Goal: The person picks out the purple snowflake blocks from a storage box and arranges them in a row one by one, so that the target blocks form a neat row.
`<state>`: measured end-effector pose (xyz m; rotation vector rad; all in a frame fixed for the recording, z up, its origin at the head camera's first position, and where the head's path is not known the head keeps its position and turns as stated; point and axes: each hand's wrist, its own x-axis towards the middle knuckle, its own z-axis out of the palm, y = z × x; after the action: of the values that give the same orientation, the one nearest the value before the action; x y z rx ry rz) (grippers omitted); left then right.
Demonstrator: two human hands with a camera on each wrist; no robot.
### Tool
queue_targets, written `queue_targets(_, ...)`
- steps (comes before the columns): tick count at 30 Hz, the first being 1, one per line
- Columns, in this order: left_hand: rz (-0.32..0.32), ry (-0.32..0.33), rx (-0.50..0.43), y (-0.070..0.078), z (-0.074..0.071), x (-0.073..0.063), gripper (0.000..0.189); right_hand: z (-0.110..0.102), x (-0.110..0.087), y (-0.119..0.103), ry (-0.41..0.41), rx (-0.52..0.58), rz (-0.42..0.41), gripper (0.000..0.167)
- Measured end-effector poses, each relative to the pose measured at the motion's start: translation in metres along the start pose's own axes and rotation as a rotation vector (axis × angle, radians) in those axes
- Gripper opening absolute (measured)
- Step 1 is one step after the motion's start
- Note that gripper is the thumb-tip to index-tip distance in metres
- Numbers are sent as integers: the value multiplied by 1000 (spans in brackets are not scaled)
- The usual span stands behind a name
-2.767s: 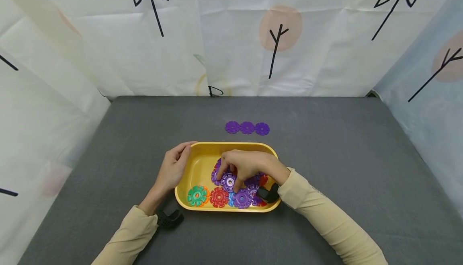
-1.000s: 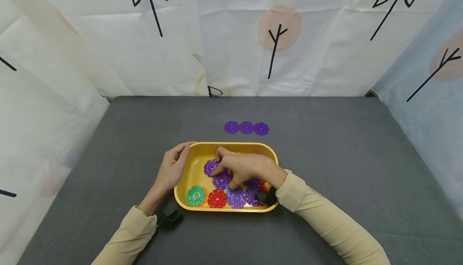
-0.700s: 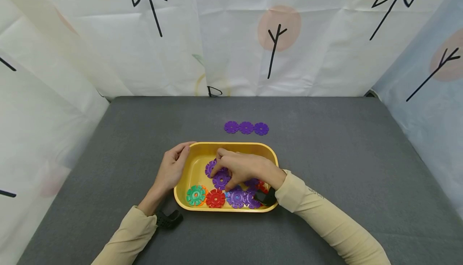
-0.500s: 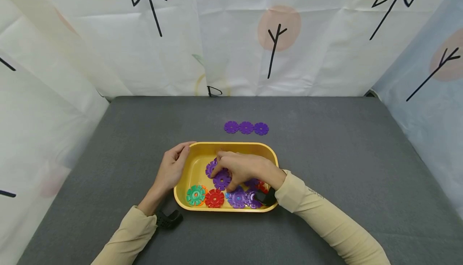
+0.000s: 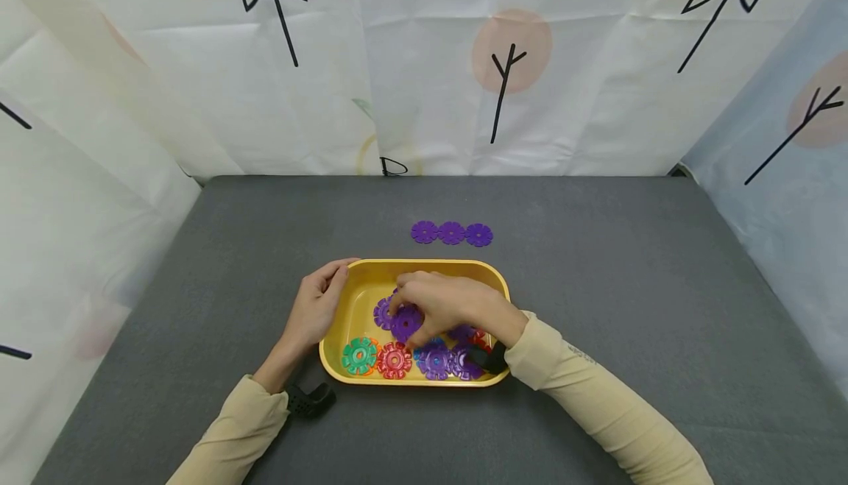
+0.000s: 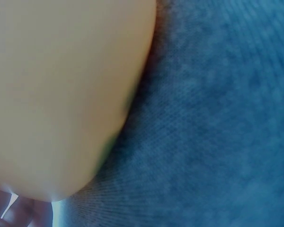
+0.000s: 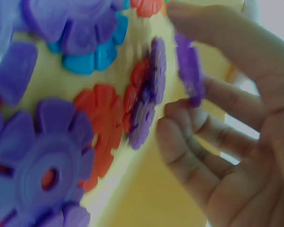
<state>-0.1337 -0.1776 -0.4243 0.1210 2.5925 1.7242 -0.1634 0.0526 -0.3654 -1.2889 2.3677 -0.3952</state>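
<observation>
Disc [image 7: 189, 71] pinched in right grip [image 5: 450, 301], neighbouring disc [image 5: 381, 314] half-hidden, left grip [image 5: 316, 308] holding yellow tray [image 5: 358, 308]

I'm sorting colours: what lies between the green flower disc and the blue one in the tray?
A red flower disc and a mostly hidden orange one, in the head view.
</observation>
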Motion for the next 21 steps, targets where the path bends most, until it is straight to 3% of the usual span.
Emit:
queue_targets(9,17,1,-8,1,1,1,40,-18,-11,1,123,8,-39,45)
queue_targets(21,8,-14,-12,2,0,-1,42,-46,-41,22,318,24,105,47)
